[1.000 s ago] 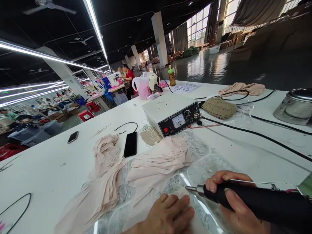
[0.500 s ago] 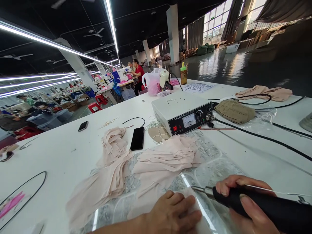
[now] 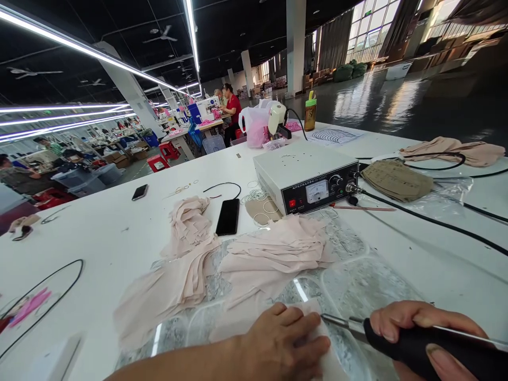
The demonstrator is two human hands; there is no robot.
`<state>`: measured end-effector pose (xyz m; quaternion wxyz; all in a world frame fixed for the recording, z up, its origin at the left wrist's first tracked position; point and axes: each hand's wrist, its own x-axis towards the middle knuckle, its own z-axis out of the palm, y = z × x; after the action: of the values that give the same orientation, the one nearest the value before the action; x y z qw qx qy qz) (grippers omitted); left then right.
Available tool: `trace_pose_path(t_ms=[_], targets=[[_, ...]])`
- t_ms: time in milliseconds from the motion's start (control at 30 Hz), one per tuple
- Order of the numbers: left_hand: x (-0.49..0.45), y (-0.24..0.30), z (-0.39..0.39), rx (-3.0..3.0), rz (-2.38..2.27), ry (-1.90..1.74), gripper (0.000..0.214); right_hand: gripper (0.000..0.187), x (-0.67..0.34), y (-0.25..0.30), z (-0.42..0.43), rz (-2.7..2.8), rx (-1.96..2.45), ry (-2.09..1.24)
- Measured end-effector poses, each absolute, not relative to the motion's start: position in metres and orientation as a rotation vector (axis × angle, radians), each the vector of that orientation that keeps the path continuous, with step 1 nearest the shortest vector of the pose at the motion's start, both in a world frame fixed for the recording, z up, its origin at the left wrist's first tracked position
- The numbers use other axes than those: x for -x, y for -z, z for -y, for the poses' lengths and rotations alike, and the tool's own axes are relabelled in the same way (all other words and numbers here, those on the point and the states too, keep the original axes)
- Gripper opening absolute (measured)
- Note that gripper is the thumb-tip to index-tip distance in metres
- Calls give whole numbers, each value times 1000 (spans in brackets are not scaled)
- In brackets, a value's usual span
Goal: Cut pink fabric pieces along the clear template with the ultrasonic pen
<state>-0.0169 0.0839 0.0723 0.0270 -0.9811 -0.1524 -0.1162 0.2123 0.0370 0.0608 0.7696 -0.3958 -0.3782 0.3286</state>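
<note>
My left hand [image 3: 283, 338] lies on a thin pale beige fabric piece [image 3: 309, 307], its fingers slightly apart and pressing it onto a clear-covered, marble-patterned mat [image 3: 357, 286]. Wrapped around a black-handled ultrasonic handpiece [image 3: 413, 341] is my right hand [image 3: 413, 317]. The handpiece's thin metal tip points left, close beside my left fingertips at the fabric's edge; whether it touches cannot be made out. Just beyond my left hand is a layered pile of beige fabric pieces [image 3: 278, 254]. Two more stacks, a nearer one [image 3: 170, 291] and a farther one [image 3: 190, 222], are to the left.
A control box [image 3: 309, 169] with a dial and a lit red switch stands behind the mat, its black cable [image 3: 428, 225] running right. Phones [image 3: 227, 217], elastic loops [image 3: 257, 196], olive fabric pieces [image 3: 397, 180] and a bottle [image 3: 310, 114] are on the white table [image 3: 119, 238]. People work at distant machines.
The view has shifted, so the table's things appear farther right. My right hand and the handpiece sit a little farther right; the tip stays near my left fingers, which remain on the fabric.
</note>
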Motion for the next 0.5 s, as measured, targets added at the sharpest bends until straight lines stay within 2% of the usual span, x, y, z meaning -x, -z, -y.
trace_pose_path(t_ms=[400, 500], targets=[[18, -81, -81, 3059, 506, 310, 36, 16, -215, -74, -35, 789, 934, -712], [16, -87, -81, 3061, 502, 304, 34, 10, -215, -64, -30, 745, 901, -710]])
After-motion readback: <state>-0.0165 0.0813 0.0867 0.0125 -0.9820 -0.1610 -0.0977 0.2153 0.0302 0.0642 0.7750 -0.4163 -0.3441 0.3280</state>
